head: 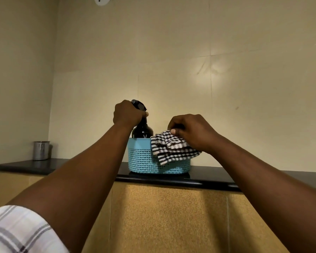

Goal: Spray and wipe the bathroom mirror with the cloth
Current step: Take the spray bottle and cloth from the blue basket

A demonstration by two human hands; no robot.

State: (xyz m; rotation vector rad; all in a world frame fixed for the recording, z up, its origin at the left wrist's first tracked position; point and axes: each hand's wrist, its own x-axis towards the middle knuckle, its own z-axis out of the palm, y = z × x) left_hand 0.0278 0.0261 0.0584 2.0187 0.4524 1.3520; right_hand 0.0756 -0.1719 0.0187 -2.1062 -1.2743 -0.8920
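This looks like the first step: getting the tools. The left hand (128,113) grips the neck of the dark, shiny spray bottle (142,130) standing in the round blue plastic basket (144,161) with little holes. The right hand (188,132) pinches the soft black-and-white checked cloth (171,148) draped over the basket's right rim. Next, both need lifting out. No mirror shows.

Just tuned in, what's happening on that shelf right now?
A person is reaching up with both hands to a light blue woven plastic basket that stands on a black ledge. The left hand grips the neck of a dark spray bottle with a black trigger head, which stands in the basket. The right hand pinches a black-and-white checked cloth draped over the basket's rim. No mirror is in view, so spraying and wiping have not begun.
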